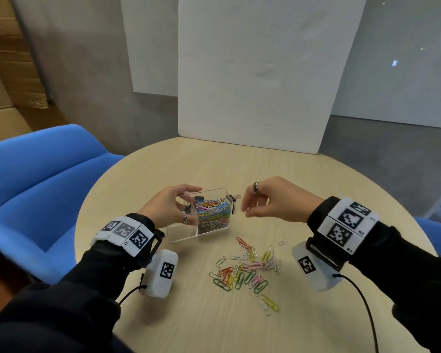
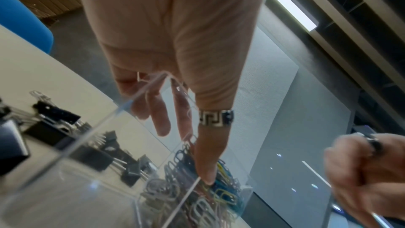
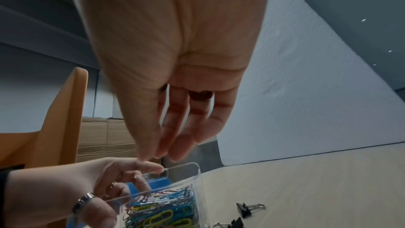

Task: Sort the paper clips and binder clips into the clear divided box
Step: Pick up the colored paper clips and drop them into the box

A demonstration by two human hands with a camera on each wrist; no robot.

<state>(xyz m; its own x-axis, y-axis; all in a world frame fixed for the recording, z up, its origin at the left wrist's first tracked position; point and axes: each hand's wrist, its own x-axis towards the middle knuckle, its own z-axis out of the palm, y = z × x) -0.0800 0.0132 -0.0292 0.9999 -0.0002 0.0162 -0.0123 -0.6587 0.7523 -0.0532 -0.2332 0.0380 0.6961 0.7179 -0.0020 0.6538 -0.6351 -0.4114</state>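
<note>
The left hand point(image 1: 167, 206) grips the clear divided box point(image 1: 214, 197) by its near-left corner, thumb and fingers curled round the wall. The box stands on the round table point(image 1: 163, 169), one compartment heaped with coloured paper clips point(image 1: 213, 212). The right hand point(image 1: 273, 201) hovers just beside it, fingertips drawn loosely together and empty. More loose paper clips point(image 1: 247, 271) lie scattered nearer the person, and binder clips point(image 3: 249, 208) lie beyond the box.

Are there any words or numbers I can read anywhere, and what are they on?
"L1": on the white tagged band on the left wrist.
"R2": on the white tagged band on the right wrist.
Other small marks on both bands: too small to read.
Black-and-white square codes on the bands and white wrist camera housings: patterns, not words.
Clear divided box, coloured paper clips, black binder clips: no text.
</note>
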